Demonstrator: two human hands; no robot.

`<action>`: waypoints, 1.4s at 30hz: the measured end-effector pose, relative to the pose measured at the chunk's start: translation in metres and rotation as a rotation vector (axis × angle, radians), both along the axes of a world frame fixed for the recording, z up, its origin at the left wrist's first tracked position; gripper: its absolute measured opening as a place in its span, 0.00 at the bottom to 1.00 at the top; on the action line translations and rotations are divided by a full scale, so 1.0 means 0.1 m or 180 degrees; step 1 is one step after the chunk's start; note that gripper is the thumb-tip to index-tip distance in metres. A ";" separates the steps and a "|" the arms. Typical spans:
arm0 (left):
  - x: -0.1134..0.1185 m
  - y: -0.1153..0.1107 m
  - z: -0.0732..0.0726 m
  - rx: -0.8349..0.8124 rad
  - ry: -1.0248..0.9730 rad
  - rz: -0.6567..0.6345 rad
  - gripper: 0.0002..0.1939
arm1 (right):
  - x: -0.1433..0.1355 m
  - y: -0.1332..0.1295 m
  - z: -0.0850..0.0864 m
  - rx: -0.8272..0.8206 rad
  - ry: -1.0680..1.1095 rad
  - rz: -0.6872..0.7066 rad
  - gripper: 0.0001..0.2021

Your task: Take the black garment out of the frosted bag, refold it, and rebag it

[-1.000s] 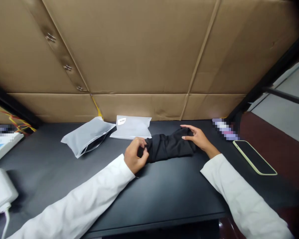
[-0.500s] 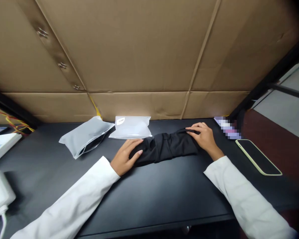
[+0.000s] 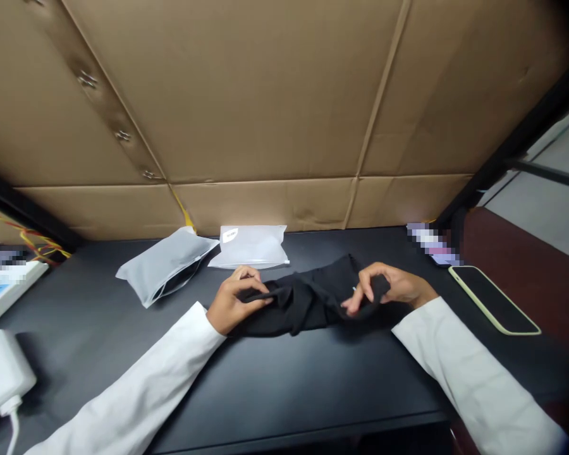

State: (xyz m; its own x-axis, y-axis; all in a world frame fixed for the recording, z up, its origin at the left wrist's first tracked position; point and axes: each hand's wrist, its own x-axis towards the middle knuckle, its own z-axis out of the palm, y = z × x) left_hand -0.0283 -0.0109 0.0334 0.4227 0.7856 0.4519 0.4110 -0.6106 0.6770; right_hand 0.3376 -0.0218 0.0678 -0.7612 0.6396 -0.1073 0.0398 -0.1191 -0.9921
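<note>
A bunched black cloth [image 3: 308, 300] lies across the middle of the black table. My left hand [image 3: 239, 299] pinches its left end between thumb and fingers. At the right end my right hand [image 3: 384, 287] has its fingers wrapped round a turned-up edge of the cloth, with a small white spot showing beside the fingertips. Behind the cloth lies a flat frosted bag [image 3: 251, 245] with a white label. A fuller grey zip bag [image 3: 165, 262], its mouth gaping, rests to the left of that one.
A phone with a pale green rim [image 3: 495, 300] lies at the right, near a blurred purple packet [image 3: 434, 245]. At the left are a white adapter with a cable [image 3: 4, 373] and a white box [image 3: 9, 287]. Cardboard [image 3: 265, 95] stands behind the table [image 3: 284, 392].
My right hand has come down and curled round the cloth's right end, lifting its edge. My left hand now pinches the cloth instead of resting on it. The cloth has shifted slightly nearer.
</note>
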 end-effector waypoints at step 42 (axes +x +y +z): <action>-0.07 -0.04 0.01 -0.1704 0.1012 0.0546 0.19 | 0.16 0.34 -0.47 0.1565 -0.2503 -0.2403 0.19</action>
State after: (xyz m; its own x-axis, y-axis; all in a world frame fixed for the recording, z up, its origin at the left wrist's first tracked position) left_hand -0.0351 -0.0154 0.0341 0.3199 0.9358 -0.1480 0.7035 -0.1300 0.6987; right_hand 0.3541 0.0118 0.0206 -0.0108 0.9999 0.0062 0.7394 0.0122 -0.6731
